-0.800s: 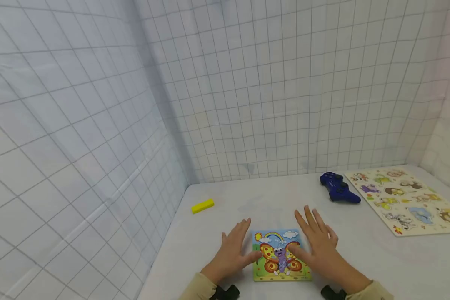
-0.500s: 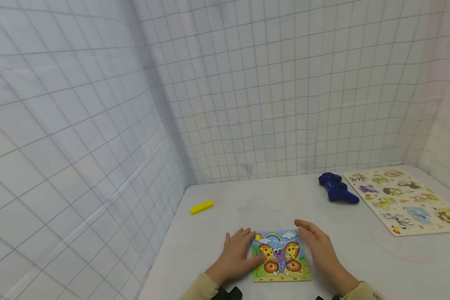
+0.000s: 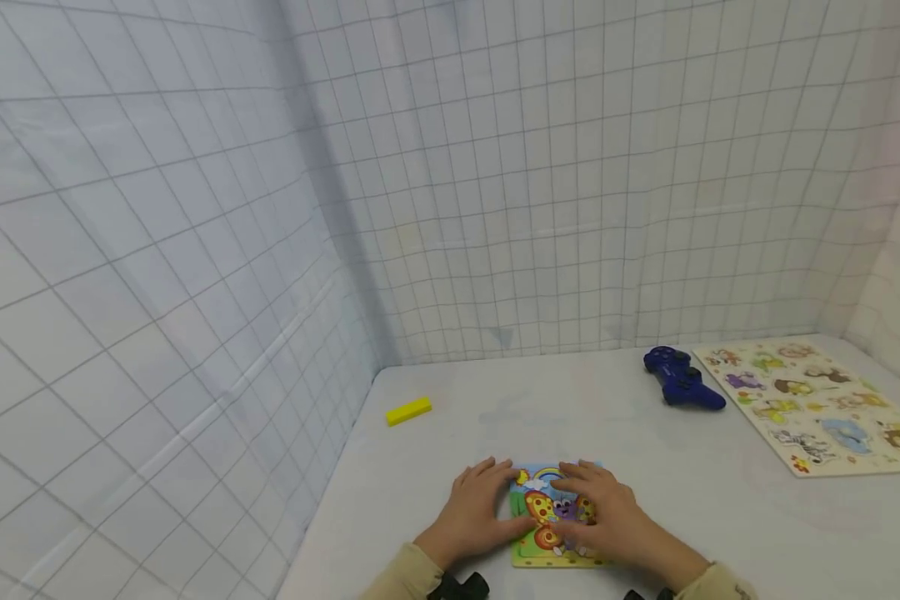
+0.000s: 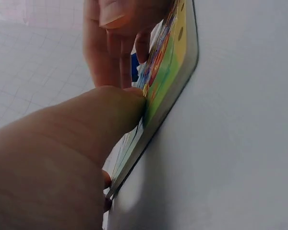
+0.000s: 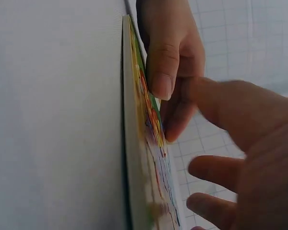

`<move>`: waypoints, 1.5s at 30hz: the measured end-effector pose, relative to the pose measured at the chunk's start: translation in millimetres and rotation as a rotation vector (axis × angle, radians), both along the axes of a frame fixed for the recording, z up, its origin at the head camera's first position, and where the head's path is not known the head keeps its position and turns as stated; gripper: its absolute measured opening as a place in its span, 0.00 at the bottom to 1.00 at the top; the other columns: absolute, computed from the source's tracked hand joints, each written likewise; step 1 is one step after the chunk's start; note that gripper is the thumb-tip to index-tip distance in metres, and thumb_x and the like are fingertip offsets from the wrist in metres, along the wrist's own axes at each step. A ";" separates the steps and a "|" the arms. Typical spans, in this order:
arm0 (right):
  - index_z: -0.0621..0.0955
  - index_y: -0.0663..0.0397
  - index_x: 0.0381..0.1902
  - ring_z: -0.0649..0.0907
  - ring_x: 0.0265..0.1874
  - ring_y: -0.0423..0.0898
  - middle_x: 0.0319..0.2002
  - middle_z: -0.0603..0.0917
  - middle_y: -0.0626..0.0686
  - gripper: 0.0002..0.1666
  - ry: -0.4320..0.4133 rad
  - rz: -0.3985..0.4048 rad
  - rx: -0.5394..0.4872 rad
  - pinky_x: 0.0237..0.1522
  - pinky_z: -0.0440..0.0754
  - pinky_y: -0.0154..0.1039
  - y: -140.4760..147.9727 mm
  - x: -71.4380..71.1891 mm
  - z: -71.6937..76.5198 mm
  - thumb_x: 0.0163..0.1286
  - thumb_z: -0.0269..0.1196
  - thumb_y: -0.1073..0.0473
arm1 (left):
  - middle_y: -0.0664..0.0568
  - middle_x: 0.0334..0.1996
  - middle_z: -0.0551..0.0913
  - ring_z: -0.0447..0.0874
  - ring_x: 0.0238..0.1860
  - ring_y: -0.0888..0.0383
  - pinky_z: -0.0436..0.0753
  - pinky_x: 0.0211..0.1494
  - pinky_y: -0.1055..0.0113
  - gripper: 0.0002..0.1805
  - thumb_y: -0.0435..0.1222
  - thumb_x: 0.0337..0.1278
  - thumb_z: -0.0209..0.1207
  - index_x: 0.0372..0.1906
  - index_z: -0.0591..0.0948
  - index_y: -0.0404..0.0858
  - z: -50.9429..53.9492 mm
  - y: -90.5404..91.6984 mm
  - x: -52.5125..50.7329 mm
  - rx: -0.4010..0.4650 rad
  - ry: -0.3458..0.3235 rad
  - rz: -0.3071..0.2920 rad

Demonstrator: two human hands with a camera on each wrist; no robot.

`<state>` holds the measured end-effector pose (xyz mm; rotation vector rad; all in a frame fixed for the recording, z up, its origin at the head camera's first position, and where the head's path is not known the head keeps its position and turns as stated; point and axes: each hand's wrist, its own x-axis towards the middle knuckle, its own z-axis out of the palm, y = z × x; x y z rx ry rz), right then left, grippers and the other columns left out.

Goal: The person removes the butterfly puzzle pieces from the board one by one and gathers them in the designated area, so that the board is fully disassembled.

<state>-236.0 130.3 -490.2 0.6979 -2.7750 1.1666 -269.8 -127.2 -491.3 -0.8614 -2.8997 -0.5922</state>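
Observation:
A square butterfly puzzle board lies flat near the front of the white table. My left hand rests at its left side, fingers extended by the upper left corner. In the left wrist view, the left thumb touches the board's picture face. Over the right part of the board is my right hand, fingers spread and hiding some of the picture. The right wrist view shows that hand raised off the board, holding nothing.
A yellow block lies at the back left. Towards the back right are a blue game controller and a large animal puzzle board. Grid-patterned cloth walls stand behind and at both sides.
My right hand has moved left, from beside the board's right edge to over its picture. The left hand has shifted slightly, its fingers now closer together than at first.

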 end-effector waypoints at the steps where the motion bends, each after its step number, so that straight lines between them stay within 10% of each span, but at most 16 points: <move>1: 0.79 0.42 0.68 0.63 0.75 0.70 0.75 0.70 0.59 0.40 0.006 0.044 0.055 0.60 0.61 0.78 1.6 1.0 -0.5 0.63 0.70 0.33 | 0.52 0.73 0.74 0.66 0.75 0.45 0.63 0.73 0.37 0.41 0.68 0.60 0.60 0.71 0.75 0.49 0.5 0.4 0.1 -0.012 0.008 0.003; 10: 0.70 0.39 0.77 0.57 0.78 0.70 0.79 0.62 0.59 0.54 0.006 0.157 0.275 0.62 0.60 0.75 5.0 8.4 8.6 0.59 0.63 0.20 | 0.53 0.71 0.75 0.67 0.75 0.46 0.67 0.72 0.40 0.34 0.66 0.66 0.56 0.67 0.77 0.50 -1.1 2.0 -4.6 -0.016 0.040 0.016; 38: 0.71 0.40 0.76 0.62 0.76 0.71 0.78 0.66 0.59 0.54 0.040 0.143 0.328 0.61 0.64 0.74 1.9 14.0 8.9 0.60 0.60 0.18 | 0.45 0.65 0.78 0.69 0.72 0.42 0.68 0.68 0.34 0.14 0.43 0.72 0.60 0.55 0.79 0.41 -5.4 7.3 -8.0 0.220 0.050 -0.029; 45: 0.71 0.39 0.76 0.61 0.76 0.70 0.78 0.66 0.58 0.54 0.029 0.150 0.334 0.62 0.64 0.74 1.7 11.8 6.6 0.60 0.60 0.18 | 0.47 0.67 0.79 0.70 0.72 0.44 0.73 0.64 0.37 0.12 0.46 0.70 0.62 0.51 0.84 0.47 0.2 9.1 -5.4 0.060 0.137 0.045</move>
